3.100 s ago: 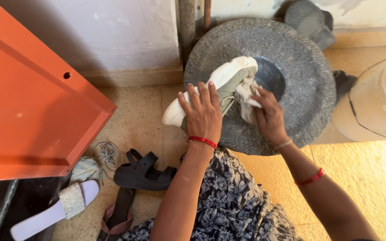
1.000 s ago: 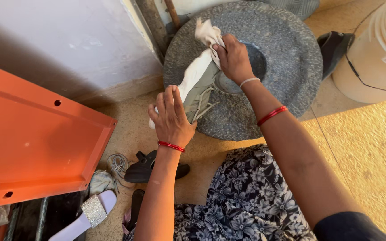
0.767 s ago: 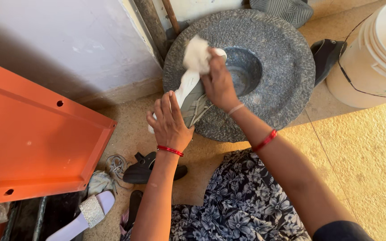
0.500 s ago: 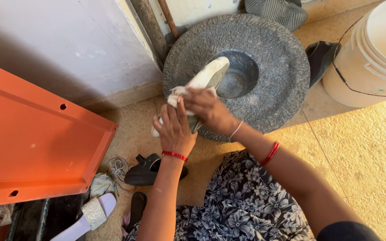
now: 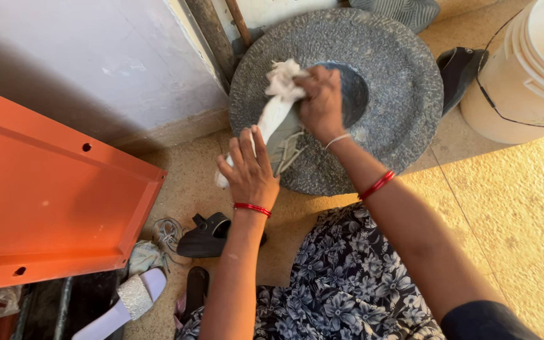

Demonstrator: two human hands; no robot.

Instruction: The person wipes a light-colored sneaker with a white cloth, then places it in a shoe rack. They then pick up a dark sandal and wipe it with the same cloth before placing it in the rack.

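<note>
Hands (image 5: 251, 173) steady the shoe (image 5: 278, 135) and press a cloth (image 5: 283, 79) over the stone bowl (image 5: 398, 94).

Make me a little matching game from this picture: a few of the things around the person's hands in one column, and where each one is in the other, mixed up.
Things:
1. cloth
2. shoe
3. black sandal
4. pale bucket

Places:
A. on the floor below the left hand
B. at the right edge, beside the stone basin
C. bunched in the right hand at the shoe's far end
D. lying on the stone basin's rim, steadied by the left hand

Pairs: 1-C, 2-D, 3-A, 4-B
</note>
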